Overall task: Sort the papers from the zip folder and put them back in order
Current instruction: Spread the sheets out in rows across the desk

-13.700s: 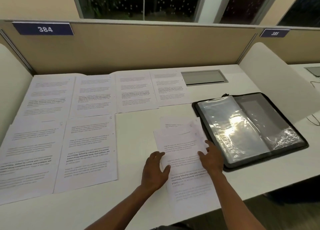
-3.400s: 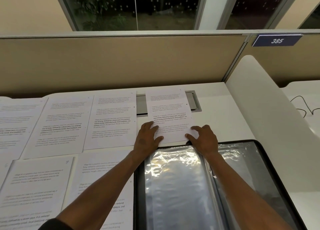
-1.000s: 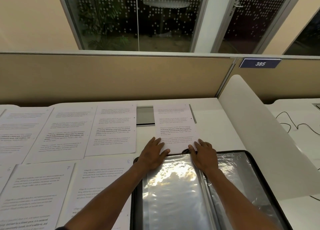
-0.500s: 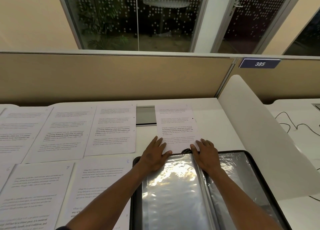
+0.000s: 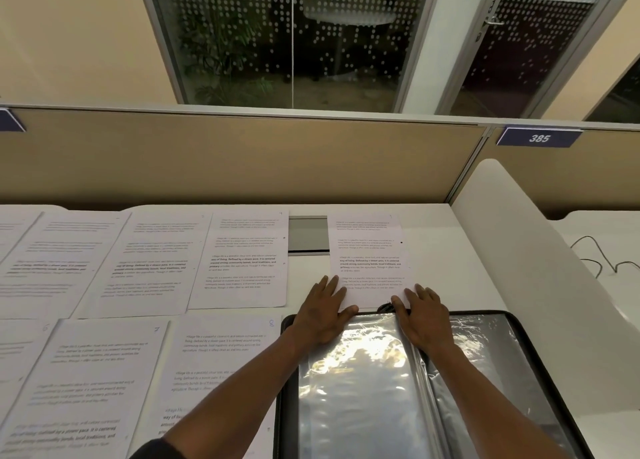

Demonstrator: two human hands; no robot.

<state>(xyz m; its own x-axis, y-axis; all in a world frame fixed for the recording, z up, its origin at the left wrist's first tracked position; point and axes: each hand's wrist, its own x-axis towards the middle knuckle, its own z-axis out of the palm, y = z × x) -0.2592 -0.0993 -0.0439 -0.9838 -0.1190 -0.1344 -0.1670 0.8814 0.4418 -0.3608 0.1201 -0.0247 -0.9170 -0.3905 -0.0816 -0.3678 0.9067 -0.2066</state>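
Note:
A printed sheet (image 5: pixel 369 251) lies on the white desk just beyond the top edge of the open black zip folder (image 5: pixel 540 361) with clear plastic sleeves (image 5: pixel 353 382). My left hand (image 5: pixel 322 313) holds the sheet's lower left corner, thumb over the edge. My right hand (image 5: pixel 424 315) rests on its lower right corner, fingers spread. Several other printed sheets (image 5: pixel 239 258) lie in two rows to the left, some with handwritten numbers such as 7 (image 5: pixel 156 329) and 8 (image 5: pixel 271 323).
A tan partition (image 5: pixel 242 157) backs the desk, with a label reading 385 (image 5: pixel 538 137). A white curved divider (image 5: pixel 519 251) bounds the right side. A grey cable hatch (image 5: pixel 307 233) sits between sheets. Cables (image 5: pixel 595 261) lie on the neighbouring desk.
Over the last second both hands and the sheet have stayed almost still at the folder's top edge. Earlier, the sheets in front of me were laid out into the rows.

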